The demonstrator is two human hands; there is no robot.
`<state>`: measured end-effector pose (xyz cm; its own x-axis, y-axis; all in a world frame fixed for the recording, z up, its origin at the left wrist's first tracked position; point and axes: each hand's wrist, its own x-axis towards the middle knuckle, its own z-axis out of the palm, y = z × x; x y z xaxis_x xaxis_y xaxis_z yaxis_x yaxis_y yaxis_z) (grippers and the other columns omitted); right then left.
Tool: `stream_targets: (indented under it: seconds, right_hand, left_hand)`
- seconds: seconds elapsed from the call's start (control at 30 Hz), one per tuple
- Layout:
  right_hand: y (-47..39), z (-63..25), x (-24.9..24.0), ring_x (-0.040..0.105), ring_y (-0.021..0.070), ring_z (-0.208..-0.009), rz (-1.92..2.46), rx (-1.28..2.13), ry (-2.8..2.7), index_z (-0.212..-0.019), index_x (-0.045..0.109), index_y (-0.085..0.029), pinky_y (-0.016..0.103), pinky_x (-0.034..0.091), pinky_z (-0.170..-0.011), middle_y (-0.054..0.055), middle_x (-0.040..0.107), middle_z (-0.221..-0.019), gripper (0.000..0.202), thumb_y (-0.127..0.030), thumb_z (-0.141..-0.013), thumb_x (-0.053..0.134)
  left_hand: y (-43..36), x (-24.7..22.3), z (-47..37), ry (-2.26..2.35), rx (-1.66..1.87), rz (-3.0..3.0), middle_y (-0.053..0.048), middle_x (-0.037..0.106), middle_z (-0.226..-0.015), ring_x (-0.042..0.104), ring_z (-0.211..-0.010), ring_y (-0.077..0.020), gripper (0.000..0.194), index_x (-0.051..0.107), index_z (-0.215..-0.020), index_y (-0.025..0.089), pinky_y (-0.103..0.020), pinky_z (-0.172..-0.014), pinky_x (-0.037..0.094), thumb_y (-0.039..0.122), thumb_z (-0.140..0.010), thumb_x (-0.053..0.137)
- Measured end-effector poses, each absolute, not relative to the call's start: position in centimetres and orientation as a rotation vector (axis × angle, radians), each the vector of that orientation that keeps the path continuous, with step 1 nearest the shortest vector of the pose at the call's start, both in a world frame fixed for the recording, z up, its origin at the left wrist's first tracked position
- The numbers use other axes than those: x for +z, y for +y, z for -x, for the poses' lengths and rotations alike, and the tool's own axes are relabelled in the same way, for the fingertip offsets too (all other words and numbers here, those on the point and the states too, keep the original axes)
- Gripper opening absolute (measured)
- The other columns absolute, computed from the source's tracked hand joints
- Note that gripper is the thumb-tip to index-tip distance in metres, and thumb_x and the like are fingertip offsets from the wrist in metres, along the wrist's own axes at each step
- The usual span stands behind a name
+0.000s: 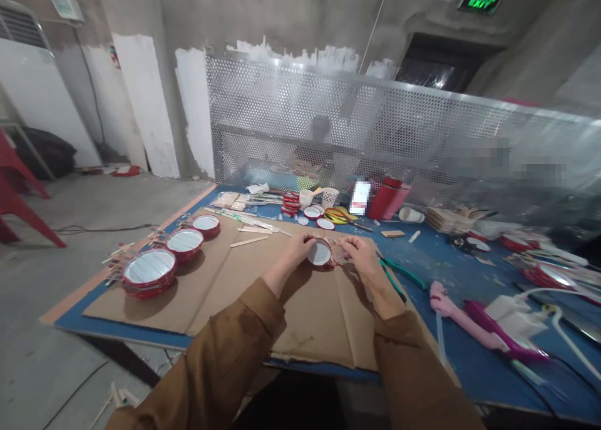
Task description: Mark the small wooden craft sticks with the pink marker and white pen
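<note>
My left hand point(300, 250) is closed on the left edge of a small red-rimmed toy drum point(320, 253) with a pale round top, holding it tilted over the cardboard point(305, 317). At the drum's right side, my right hand point(360, 252) has thumb and finger pinched together; whatever is between them is too small to name. Three larger drums of the same look stand in a row on the left: a big one point(149, 270), a middle one point(184, 245) and a smaller one point(205, 226). Thin wooden sticks jut from their left sides.
Green-handled pliers point(404, 273) lie right of my right hand. Beyond them is a pink and purple glue gun point(488, 330) with white plugs. Along the back are paper cups point(329, 197), yellow scissors point(339, 215), a lit phone point(360, 197) and a red bottle point(384, 198), before a perforated metal screen point(399, 123).
</note>
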<state>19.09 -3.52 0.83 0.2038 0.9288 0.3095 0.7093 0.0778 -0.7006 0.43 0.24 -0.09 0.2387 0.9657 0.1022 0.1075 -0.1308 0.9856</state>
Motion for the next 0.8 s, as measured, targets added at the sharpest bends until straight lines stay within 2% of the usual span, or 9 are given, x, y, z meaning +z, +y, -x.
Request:
stream_targets:
  seconds: [0.17,0.37,0.5,0.7,0.8]
  right_hand:
    - [-3.3,-18.9,0.4,0.055,0.0144,-0.058,1.531,0.504,-1.435,-0.085,0.065,-0.019,0.027,0.046,-0.058,0.002,0.066,-0.072,0.040,-0.057,-0.078,0.056]
    - [-3.4,-20.0,1.3,0.060,0.0183,-0.064,1.722,0.405,-1.520,-0.067,0.066,-0.020,0.029,0.045,-0.065,0.003,0.066,-0.064,0.020,-0.035,-0.074,0.055]
    - [-3.8,-20.6,1.6,0.063,0.0206,-0.080,1.907,0.288,-1.587,-0.068,0.071,-0.021,0.028,0.043,-0.072,0.006,0.073,-0.079,0.016,-0.023,-0.074,0.055]
    - [-4.4,-20.1,1.6,0.062,0.0180,-0.070,2.109,0.295,-1.770,-0.065,0.070,-0.020,0.026,0.036,-0.062,0.003,0.068,-0.069,0.008,-0.017,-0.070,0.065]
    - [-4.5,-19.8,1.7,0.061,0.0167,-0.067,2.147,0.285,-1.831,-0.062,0.068,-0.020,0.025,0.034,-0.060,0.002,0.066,-0.066,0.010,-0.016,-0.071,0.066]
  left_hand:
    - [-0.2,0.1,-0.8,1.010,1.016,-1.463,-0.006,0.068,-0.086,0.060,-0.074,-0.0154,0.012,0.066,-0.085,0.014,-0.030,-0.077,0.050,0.013,-0.084,0.054]
    - [-0.9,0.8,-0.7,1.041,1.029,-1.414,-0.005,0.065,-0.078,0.059,-0.075,-0.0168,0.012,0.062,-0.080,0.015,-0.032,-0.078,0.050,0.010,-0.083,0.053]
    - [-0.7,0.7,-0.6,1.104,1.013,-1.322,-0.006,0.064,-0.079,0.058,-0.072,-0.0173,0.013,0.063,-0.086,0.015,-0.033,-0.072,0.050,0.012,-0.085,0.051]
    - [-0.1,0.5,-0.3,1.193,1.109,-1.260,-0.007,0.066,-0.083,0.061,-0.080,-0.0173,0.013,0.062,-0.088,0.016,-0.029,-0.075,0.049,0.013,-0.084,0.051]
    - [0.0,0.5,-0.2,1.180,1.130,-1.248,-0.007,0.067,-0.083,0.062,-0.082,-0.0173,0.013,0.062,-0.087,0.017,-0.027,-0.076,0.049,0.012,-0.083,0.051]
